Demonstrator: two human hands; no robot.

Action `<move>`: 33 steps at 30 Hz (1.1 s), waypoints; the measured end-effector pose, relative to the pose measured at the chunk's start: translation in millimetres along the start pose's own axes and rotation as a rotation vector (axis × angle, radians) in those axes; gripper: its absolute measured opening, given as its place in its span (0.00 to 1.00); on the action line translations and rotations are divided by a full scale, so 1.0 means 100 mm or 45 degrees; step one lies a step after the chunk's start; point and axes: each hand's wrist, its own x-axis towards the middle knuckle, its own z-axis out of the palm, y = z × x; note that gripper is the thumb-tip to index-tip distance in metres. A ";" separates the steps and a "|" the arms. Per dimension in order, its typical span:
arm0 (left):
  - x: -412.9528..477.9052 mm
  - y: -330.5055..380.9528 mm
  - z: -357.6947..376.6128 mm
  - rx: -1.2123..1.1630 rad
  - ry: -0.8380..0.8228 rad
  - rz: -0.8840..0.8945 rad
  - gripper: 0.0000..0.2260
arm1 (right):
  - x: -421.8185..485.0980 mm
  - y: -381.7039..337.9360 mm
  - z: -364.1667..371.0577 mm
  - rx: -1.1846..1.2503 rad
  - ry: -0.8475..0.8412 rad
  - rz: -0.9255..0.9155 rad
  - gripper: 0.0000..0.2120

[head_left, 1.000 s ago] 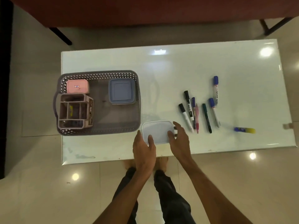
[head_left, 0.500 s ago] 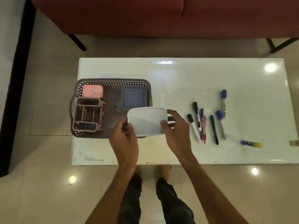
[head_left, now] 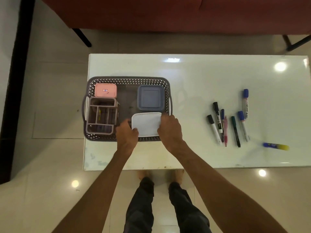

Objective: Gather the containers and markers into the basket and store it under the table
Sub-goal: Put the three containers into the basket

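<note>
A grey perforated basket (head_left: 127, 80) stands on the left part of the white table (head_left: 198, 78). Inside it are a pink container (head_left: 105, 89), a blue-lidded container (head_left: 150, 98) and a compartmented organiser (head_left: 101, 115). My left hand (head_left: 126, 135) and my right hand (head_left: 170, 130) grip a white-lidded container (head_left: 146, 124) from both sides, low in the basket's front right corner. Several markers (head_left: 225, 125) lie loose on the table to the right, with a blue and yellow marker (head_left: 275, 146) farther right.
A dark red sofa (head_left: 168, 12) stands beyond the table, its black legs on the tiled floor. My bare feet (head_left: 160, 175) and dark trousers show below the table's near edge.
Both hands lifted the white-lidded container off the table's front edge, carried it left and lowered it into the basket's front right corner.
</note>
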 end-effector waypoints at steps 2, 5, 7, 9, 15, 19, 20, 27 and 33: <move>0.04 -0.02 0.00 0.025 -0.033 -0.024 0.16 | 0.02 0.00 0.02 -0.056 -0.009 -0.021 0.15; -0.01 -0.04 0.00 0.056 -0.068 -0.029 0.18 | -0.02 0.01 0.01 -0.092 -0.030 -0.039 0.16; -0.11 -0.03 0.01 0.069 -0.045 -0.004 0.20 | -0.06 0.03 -0.02 -0.078 -0.021 -0.063 0.18; -0.25 0.03 0.04 0.067 0.041 0.078 0.20 | -0.11 0.10 -0.09 -0.029 0.061 -0.081 0.18; -0.77 0.52 0.45 -0.131 0.215 0.451 0.15 | -0.26 0.76 -0.34 0.209 0.455 0.085 0.16; -1.04 0.93 1.03 -0.230 0.048 0.502 0.12 | -0.28 1.41 -0.44 0.313 0.522 0.252 0.16; -1.06 0.98 1.15 -0.236 0.004 0.477 0.12 | -0.27 1.51 -0.45 0.316 0.530 0.273 0.16; -1.03 1.35 2.24 -0.108 -0.234 0.157 0.15 | 0.12 2.25 -0.59 0.300 0.428 0.254 0.13; -0.78 1.43 2.70 -0.116 -0.124 0.054 0.16 | 0.50 2.44 -0.58 0.120 0.255 0.154 0.13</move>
